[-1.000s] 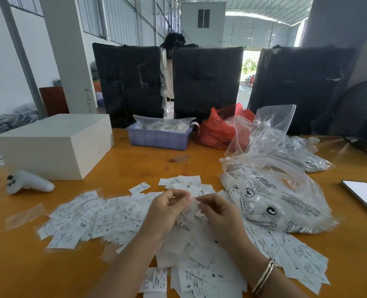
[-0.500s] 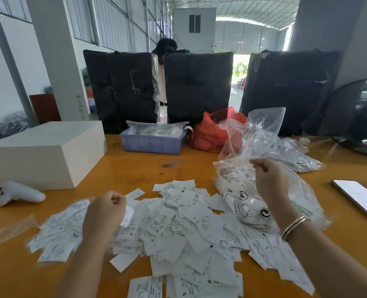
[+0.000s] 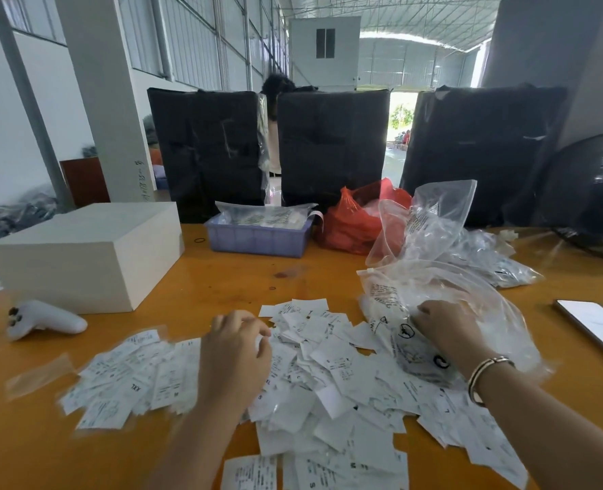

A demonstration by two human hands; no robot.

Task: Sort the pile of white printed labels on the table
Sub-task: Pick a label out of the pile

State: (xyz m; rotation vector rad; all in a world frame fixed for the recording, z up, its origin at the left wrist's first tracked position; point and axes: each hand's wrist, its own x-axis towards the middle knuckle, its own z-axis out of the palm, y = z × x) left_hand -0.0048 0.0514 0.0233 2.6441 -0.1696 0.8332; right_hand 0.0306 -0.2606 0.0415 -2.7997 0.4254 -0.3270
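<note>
Labels [image 3: 314,376] lie heaped mid-table, loose and overlapping; left hand [image 3: 234,358] sits over the heap, fingers curled, likely picking one, though whether it pinches a label can't be told. Right hand [image 3: 441,327] rests on the clear plastic bag [image 3: 444,295], grip unclear, probably nudging it aside. A flatter spread at left looks already sorted. Print blurred, mostly unreadable; near edge of the heap cut off.
</note>
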